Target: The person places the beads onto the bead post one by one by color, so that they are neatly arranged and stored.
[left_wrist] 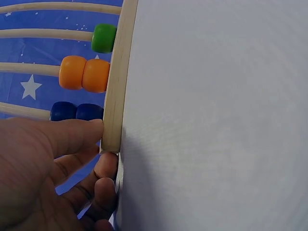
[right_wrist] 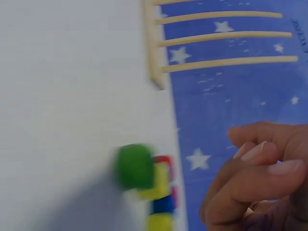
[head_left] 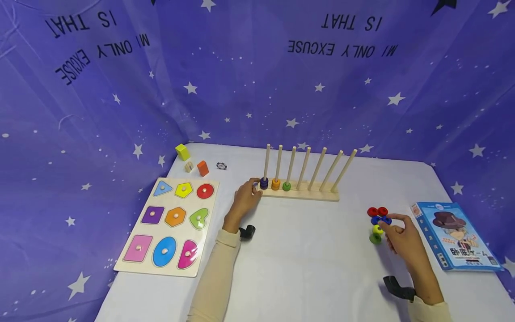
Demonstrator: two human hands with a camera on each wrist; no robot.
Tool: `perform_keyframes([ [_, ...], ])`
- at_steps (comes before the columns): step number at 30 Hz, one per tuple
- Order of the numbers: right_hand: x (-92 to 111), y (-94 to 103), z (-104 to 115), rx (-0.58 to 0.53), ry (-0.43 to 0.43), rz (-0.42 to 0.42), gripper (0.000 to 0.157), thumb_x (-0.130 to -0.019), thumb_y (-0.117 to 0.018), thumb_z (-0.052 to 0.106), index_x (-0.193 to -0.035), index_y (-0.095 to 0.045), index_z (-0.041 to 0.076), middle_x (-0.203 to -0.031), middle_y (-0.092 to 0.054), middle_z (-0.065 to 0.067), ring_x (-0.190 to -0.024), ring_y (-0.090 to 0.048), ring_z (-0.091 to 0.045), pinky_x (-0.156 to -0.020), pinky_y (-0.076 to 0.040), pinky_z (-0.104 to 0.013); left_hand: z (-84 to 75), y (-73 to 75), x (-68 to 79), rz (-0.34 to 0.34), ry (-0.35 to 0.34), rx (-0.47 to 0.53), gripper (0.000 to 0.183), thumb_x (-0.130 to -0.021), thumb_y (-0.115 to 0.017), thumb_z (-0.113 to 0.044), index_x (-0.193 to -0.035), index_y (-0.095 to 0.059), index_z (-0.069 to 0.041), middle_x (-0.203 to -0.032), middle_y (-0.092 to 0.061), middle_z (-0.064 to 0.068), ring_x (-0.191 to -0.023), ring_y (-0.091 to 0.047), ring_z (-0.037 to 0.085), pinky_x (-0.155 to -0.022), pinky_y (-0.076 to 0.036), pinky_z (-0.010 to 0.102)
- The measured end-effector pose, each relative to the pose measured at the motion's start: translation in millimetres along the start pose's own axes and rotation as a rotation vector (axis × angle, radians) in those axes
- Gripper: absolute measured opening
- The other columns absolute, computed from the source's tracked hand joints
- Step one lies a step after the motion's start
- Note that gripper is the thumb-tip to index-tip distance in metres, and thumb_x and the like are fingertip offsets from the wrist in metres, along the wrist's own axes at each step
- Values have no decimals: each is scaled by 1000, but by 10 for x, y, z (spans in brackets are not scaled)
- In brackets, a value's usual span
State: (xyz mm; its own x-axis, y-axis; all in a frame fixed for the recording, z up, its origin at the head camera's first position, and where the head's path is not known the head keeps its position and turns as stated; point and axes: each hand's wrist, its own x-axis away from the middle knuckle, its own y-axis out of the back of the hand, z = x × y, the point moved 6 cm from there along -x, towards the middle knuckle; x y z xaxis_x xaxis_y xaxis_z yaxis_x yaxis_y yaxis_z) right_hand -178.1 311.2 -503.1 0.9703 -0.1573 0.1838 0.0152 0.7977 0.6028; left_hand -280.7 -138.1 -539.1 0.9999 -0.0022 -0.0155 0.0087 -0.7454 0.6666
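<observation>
My left hand [head_left: 246, 199] grips the left end of a wooden bead stacker [head_left: 299, 194], thumb on its base and fingers at the end. Dark blue beads [left_wrist: 63, 111] sit on the end peg beside the thumb, orange beads [left_wrist: 72, 72] on the second, a green bead [left_wrist: 103, 38] on the third; the other pegs are bare. My right hand [head_left: 406, 239] hovers at a cluster of red beads [head_left: 372, 212], blue beads, a yellow bead [head_left: 377, 229] and a green bead [right_wrist: 134, 167]. Its fingers are loosely bent; I cannot tell whether a dark patch below them is a bead.
A shape puzzle board [head_left: 162, 246] lies at the left. Behind it are a yellow block [head_left: 183, 152], an orange block [head_left: 203, 168], a small wooden piece [head_left: 188, 167] and a black-and-white disc [head_left: 221, 166]. A blue game box [head_left: 456, 237] lies right of my right hand.
</observation>
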Motion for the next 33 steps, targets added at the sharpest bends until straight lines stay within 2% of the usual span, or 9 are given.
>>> perform_keyframes([
  [4,92,-137,-290,22,-101,60,65,-94,-54,48,-138,-30,7,-64,-53,-10,-51,-50,-22,-46,-43,-32,-3,1,12,-2,0,9,44,-91,-64,-16,-133,-54,-13,-81,-53,3,-76,-46,20,-76,-30,40],
  [7,126,-237,-383,36,-149,112,65,-92,-56,48,-138,-31,9,-65,-52,-7,-53,-50,-22,-47,-42,-31,1,12,18,1,5,15,44,-91,-64,-16,-133,-53,-13,-81,-53,3,-76,-45,20,-77,-30,40],
  [10,143,-298,-422,36,-163,145,65,-91,-59,47,-138,-32,11,-64,-51,-5,-53,-50,-22,-47,-41,-31,5,8,17,2,8,17,44,-91,-64,-16,-133,-54,-13,-81,-53,2,-76,-45,20,-76,-30,39],
  [15,156,-324,-453,49,-163,136,65,-91,-60,45,-139,-32,12,-67,-52,-6,-54,-51,-22,-47,-42,-31,-9,7,17,0,5,17,44,-91,-64,-15,-133,-54,-13,-81,-53,3,-76,-45,20,-76,-30,39],
  [23,162,-297,-468,117,-197,109,69,-91,-61,45,-140,-31,7,-75,-54,-9,-60,-54,-24,-50,-46,-31,-19,19,23,-1,5,13,44,-90,-64,-15,-133,-54,-12,-81,-54,3,-75,-46,20,-75,-30,39],
  [26,149,-289,-416,149,-173,84,66,-92,-60,44,-139,-33,6,-79,-54,-11,-62,-55,-23,-50,-46,-30,-31,31,31,-4,1,21,43,-90,-65,-14,-132,-55,-12,-81,-55,4,-74,-45,20,-75,-30,39],
  [29,133,-276,-271,166,-115,36,62,-93,-58,42,-138,-37,5,-86,-53,-12,-62,-54,-22,-50,-47,-30,-40,36,38,-2,-1,22,43,-90,-65,-14,-132,-54,-11,-82,-55,5,-73,-46,20,-76,-30,40],
  [33,65,-245,159,141,23,-29,57,-93,-60,40,-132,-43,4,-87,-52,-13,-58,-54,-20,-47,-46,-30,-43,38,39,-1,-5,13,43,-90,-64,-14,-132,-54,-11,-81,-55,5,-72,-46,20,-75,-30,39],
])
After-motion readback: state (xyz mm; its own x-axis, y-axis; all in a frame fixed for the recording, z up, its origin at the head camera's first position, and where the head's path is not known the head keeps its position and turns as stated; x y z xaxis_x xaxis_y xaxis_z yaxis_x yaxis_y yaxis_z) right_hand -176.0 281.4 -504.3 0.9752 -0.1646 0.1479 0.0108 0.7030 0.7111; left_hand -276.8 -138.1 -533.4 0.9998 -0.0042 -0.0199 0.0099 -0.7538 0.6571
